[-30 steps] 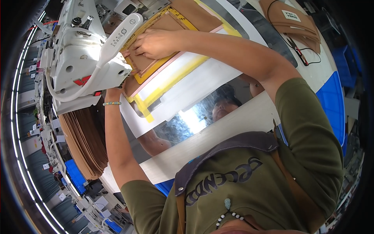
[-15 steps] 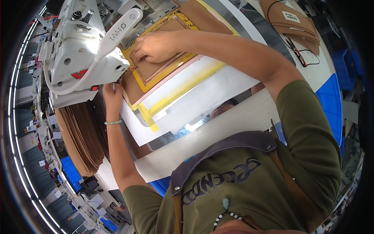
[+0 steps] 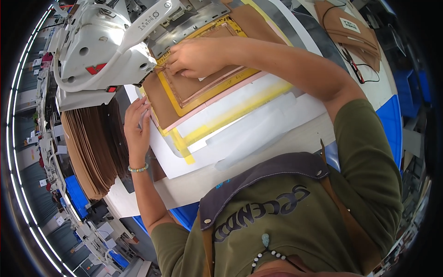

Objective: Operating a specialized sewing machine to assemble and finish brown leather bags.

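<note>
My right hand [image 3: 196, 57] rests over a brown panel [image 3: 210, 83] inside a yellow rectangular frame [image 3: 203, 107]. Its fingers are bent and drawn together near the frame's corner, under the white sewing machine head [image 3: 104, 57]. What the fingertips grip is too small to make out. My left hand [image 3: 137, 122], with a beaded bracelet on the wrist, is open beside the machine. Its fingers are apart at the left edge of a white sheet [image 3: 167, 157] carrying yellow tape strips. A pink border strip and larger brown material lie beneath the frame.
A stack of brown sheets [image 3: 87, 154] stands left of the machine. On the right are brown cut pieces [image 3: 353, 34], red-handled snips [image 3: 354, 69] and a black cord. Blue bins [image 3: 390, 122] sit beyond the table edge. Translucent film [image 3: 258, 138] overlaps the table's front.
The sheet and frame have slid toward me, covering the shiny metal strip near the front. My left hand has come away from the machine, its fingers now spread. My right hand stays over the panel.
</note>
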{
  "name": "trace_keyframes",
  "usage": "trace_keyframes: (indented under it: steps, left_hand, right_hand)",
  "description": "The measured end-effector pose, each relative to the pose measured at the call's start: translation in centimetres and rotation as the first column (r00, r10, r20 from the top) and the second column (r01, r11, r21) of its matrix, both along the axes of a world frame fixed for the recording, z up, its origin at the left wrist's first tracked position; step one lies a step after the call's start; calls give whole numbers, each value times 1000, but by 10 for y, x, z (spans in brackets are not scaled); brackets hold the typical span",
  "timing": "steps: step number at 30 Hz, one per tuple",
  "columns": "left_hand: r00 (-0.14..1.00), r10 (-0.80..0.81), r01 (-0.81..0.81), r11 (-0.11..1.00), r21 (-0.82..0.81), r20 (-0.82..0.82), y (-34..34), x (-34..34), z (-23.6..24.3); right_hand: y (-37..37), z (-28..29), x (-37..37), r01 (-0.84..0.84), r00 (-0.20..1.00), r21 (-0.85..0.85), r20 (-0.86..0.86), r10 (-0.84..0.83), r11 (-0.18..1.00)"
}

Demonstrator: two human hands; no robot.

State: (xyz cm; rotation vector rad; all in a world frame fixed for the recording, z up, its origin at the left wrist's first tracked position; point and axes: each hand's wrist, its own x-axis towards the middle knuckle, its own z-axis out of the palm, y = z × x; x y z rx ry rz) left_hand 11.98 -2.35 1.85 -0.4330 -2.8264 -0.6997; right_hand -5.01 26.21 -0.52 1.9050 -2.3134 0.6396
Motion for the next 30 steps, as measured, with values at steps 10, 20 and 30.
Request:
trace_keyframes:
  steps: [10, 20, 30]
  left_hand:
    - [989, -148, 147, 983, -108, -6, 47, -1, 10]
    - [972, -230, 201, 916, -347, -42, 85, -40, -3]
    - [971, -232, 194, 897, -397, -51, 88, -40, -8]
  right_hand:
    - [117, 13, 15, 386, 922, 137, -93, -376, 912]
    - [132, -17, 23, 386, 891, -135, -203, -407, 913]
    - [129, -1, 28, 397, 844, -88, -355, -401, 913]
